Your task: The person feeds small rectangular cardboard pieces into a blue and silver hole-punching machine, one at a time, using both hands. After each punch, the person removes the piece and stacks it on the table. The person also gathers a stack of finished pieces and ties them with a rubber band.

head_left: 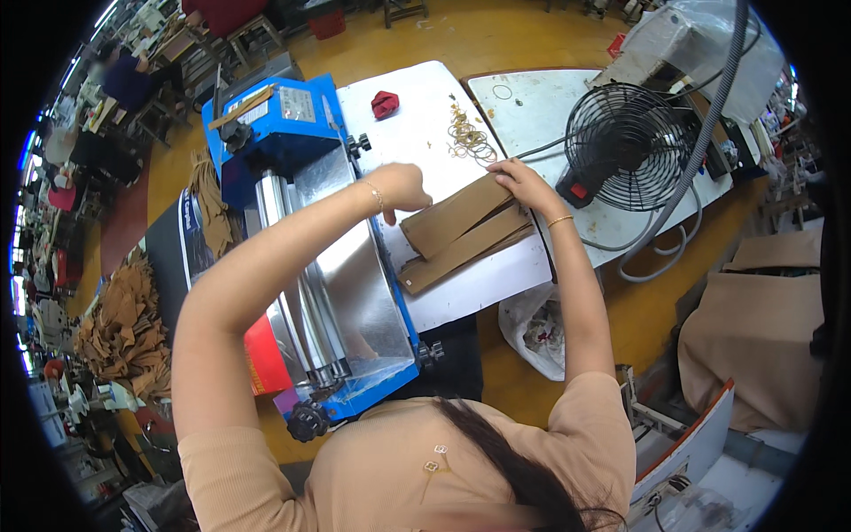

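The right hand (525,184) grips the far right end of the upper bundle of brown strips (456,215), which lies slantwise on the white table (408,89) partly over more strips, and light, even pressure there should keep the pieces aligned without creasing them. The left hand (403,188) curls by the bundle's left end, its fingertips too obscured to tell whether they grasp anything; it would best guide the edges gently. The left forearm reaches bent-elbowed across the blue roller machine (306,146), while the right arm extends straighter, wrist bent inward.
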{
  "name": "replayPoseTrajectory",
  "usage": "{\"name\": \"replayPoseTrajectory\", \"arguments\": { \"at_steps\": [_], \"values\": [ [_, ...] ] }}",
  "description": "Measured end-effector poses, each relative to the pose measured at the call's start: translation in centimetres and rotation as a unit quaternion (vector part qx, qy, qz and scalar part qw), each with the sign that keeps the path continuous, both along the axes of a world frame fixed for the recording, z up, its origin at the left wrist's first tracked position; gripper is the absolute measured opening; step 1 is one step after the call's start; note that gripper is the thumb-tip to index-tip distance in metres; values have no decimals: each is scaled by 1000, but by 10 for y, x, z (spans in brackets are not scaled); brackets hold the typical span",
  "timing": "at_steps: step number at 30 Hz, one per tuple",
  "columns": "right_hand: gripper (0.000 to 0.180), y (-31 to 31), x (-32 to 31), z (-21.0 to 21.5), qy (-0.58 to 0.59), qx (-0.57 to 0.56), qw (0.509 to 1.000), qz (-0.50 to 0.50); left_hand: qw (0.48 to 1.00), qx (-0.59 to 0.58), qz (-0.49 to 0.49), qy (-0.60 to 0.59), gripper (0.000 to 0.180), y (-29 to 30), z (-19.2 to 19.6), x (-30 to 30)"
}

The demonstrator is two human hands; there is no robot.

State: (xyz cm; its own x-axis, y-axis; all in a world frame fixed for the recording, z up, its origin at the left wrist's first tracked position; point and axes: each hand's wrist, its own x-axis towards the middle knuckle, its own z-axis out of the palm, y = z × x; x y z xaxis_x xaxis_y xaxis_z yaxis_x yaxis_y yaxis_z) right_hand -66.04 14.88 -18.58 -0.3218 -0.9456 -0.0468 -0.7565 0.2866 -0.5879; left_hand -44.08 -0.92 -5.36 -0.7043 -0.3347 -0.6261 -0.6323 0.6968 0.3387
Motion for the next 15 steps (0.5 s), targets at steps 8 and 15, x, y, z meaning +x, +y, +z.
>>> {"name": "replayPoseTrajectory", "arguments": {
  "at_steps": [8, 15],
  "values": [
    [49, -18, 65, 21, 250, 2, 963, 103, 960, 20, 75, 270, 49, -4, 126, 112],
    [64, -27, 123, -1, 257, 30, 953, 154, 818, 21, 428, 384, 42, -18, 131, 341]
  ]
}}
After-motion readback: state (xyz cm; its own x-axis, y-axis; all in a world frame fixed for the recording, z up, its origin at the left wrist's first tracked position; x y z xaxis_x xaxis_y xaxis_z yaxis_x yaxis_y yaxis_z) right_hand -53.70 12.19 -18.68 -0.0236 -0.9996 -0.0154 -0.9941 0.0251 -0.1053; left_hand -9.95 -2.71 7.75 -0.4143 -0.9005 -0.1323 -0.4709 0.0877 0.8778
